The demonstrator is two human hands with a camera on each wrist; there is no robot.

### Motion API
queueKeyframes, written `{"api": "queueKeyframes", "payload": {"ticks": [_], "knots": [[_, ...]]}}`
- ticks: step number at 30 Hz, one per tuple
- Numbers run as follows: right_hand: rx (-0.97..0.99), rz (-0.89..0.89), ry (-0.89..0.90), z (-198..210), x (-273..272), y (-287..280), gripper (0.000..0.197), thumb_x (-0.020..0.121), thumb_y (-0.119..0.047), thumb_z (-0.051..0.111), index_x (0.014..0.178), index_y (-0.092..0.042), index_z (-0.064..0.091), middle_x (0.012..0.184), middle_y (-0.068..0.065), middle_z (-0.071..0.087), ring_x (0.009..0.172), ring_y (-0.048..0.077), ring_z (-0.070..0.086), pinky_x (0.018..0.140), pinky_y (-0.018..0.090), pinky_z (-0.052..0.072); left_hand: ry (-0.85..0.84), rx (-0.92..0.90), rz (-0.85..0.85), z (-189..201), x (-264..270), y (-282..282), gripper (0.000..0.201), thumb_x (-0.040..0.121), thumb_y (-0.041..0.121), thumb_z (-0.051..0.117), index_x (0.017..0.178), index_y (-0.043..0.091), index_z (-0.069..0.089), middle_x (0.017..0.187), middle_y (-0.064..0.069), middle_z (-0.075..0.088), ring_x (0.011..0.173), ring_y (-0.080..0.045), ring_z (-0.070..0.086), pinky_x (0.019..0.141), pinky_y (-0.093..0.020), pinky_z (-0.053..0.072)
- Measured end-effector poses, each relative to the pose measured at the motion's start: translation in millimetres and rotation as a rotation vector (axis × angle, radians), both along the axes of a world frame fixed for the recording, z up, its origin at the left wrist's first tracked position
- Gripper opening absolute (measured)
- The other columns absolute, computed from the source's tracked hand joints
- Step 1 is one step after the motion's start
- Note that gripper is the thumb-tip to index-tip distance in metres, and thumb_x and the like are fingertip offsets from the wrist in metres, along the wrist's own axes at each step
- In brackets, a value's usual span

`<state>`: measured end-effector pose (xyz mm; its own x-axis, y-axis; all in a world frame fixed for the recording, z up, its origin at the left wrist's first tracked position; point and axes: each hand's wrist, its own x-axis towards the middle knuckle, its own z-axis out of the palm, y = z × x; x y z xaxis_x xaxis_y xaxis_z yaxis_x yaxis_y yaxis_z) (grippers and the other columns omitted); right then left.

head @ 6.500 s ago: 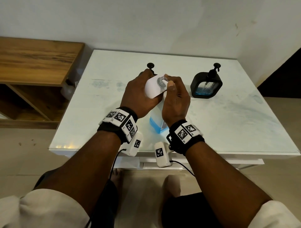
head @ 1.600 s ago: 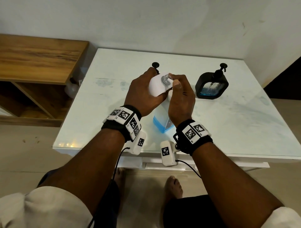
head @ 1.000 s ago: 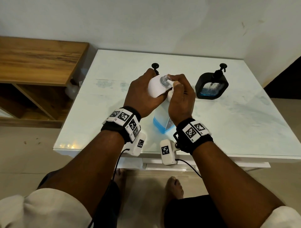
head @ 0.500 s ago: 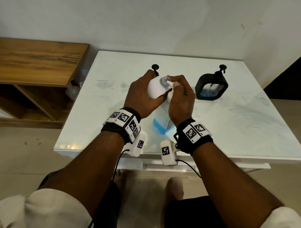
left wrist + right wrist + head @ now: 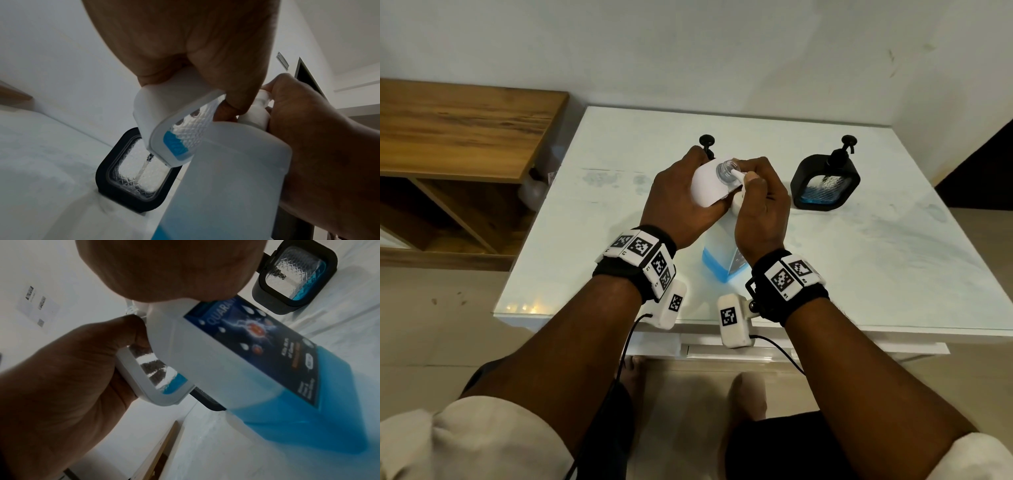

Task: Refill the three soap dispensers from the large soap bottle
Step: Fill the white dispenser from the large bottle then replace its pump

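both forearms bare, light beige rolled-up sleeves [image 5: 465, 442] at the elbows. black fabric wrist straps [image 5: 626, 274] carry white blocks printed with black square fiducial markers [image 5: 780, 279]. a white boxy camera unit [image 5: 732, 320] with its own marker hangs under each wrist, thin black cable [image 5: 625, 346] trailing back. dark shorts, bare feet.
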<state>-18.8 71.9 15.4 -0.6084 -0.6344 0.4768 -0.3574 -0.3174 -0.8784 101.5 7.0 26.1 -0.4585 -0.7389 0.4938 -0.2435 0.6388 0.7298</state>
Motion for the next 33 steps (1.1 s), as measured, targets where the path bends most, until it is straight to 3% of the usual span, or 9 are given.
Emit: {"api": "queueKeyframes", "payload": {"ticks": [4,10,14,17,23,27,29,31,33], "knots": [[0.026,0.004,-0.005,0.5,-0.3,0.9,0.028,0.098,-0.020,0.041,0.091,-0.004,0.063,0.084,0.004,0.068,0.083,0.030,0.061,0.076,0.044,0.051,0.001,-0.008,-0.009,1.7,1.1,2.0,0.038,0.078,0.036,0.077,0.103,0.028,0.050,0.097,0.009,0.067,0.081,-0.008,0.061,0.070,-0.012,0.043],[0.031,0.022,-0.006,-1.3,1.1,3.2,0.032,0.098,-0.036,0.044,0.092,-0.011,0.064,0.084,-0.009,0.068,0.081,0.016,0.061,0.076,0.035,0.051,0.004,0.006,-0.008,0.4,-0.5,1.8,0.045,0.078,0.036,0.079,0.113,0.016,0.058,0.099,0.008,0.068,0.085,-0.014,0.065,0.074,-0.024,0.053],[0.013,0.013,-0.005,0.2,0.4,-0.1,0.029,0.098,-0.023,0.042,0.089,-0.003,0.062,0.084,0.007,0.068,0.083,0.029,0.061,0.076,0.042,0.050,-0.001,-0.014,0.002,0.1,0.5,0.6,0.042,0.078,0.037,0.077,0.109,0.018,0.057,0.095,0.011,0.065,0.080,-0.009,0.061,0.070,-0.015,0.045],[0.016,0.007,-0.016,0.9,-0.7,-0.9,0.025,0.096,-0.015,0.041,0.088,-0.003,0.061,0.083,0.008,0.067,0.083,0.032,0.060,0.076,0.045,0.050,-0.005,-0.013,0.005,0.0,1.4,0.2,0.042,0.078,0.036,0.078,0.110,0.018,0.057,0.095,0.013,0.064,0.080,-0.007,0.059,0.070,-0.012,0.043],[0.018,0.028,-0.034,-0.9,-0.4,1.8,0.027,0.099,-0.022,0.044,0.094,-0.007,0.065,0.090,-0.011,0.070,0.087,0.010,0.063,0.083,0.032,0.050,-0.004,-0.006,-0.004,1.2,-0.6,1.9,0.042,0.079,0.037,0.078,0.110,0.015,0.058,0.097,0.007,0.069,0.084,-0.013,0.064,0.073,-0.028,0.054],[0.002,0.028,-0.019,-1.2,-2.2,-1.7,0.027,0.098,-0.018,0.042,0.090,-0.002,0.062,0.084,0.007,0.067,0.083,0.029,0.061,0.078,0.040,0.050,-0.007,-0.005,0.008,0.6,0.1,1.3,0.043,0.078,0.037,0.079,0.109,0.015,0.057,0.095,0.008,0.068,0.082,-0.011,0.062,0.070,-0.023,0.050],[-0.004,0.032,-0.025,0.7,-2.3,-2.3,0.026,0.096,-0.015,0.040,0.087,-0.001,0.060,0.083,0.014,0.064,0.080,0.032,0.058,0.074,0.036,0.047,-0.007,-0.006,0.013,-0.3,0.6,1.1,0.044,0.078,0.036,0.079,0.111,0.015,0.057,0.096,0.010,0.066,0.081,-0.009,0.060,0.070,-0.018,0.047],[-0.006,0.039,-0.029,2.2,-2.1,-1.4,0.025,0.096,-0.013,0.040,0.085,-0.002,0.060,0.083,0.013,0.065,0.078,0.024,0.057,0.074,0.032,0.045,-0.011,-0.005,0.014,-0.4,0.5,1.3,0.045,0.078,0.035,0.079,0.113,0.016,0.057,0.097,0.011,0.065,0.081,-0.007,0.059,0.071,-0.015,0.045],[0.010,0.038,-0.041,2.5,-1.1,-0.1,0.024,0.096,-0.013,0.041,0.085,-0.010,0.062,0.081,0.001,0.068,0.081,0.013,0.058,0.075,0.029,0.046,-0.013,-0.007,0.012,0.9,0.5,2.4,0.045,0.079,0.036,0.078,0.113,0.016,0.058,0.097,0.011,0.066,0.082,-0.007,0.059,0.072,-0.015,0.046]]}}
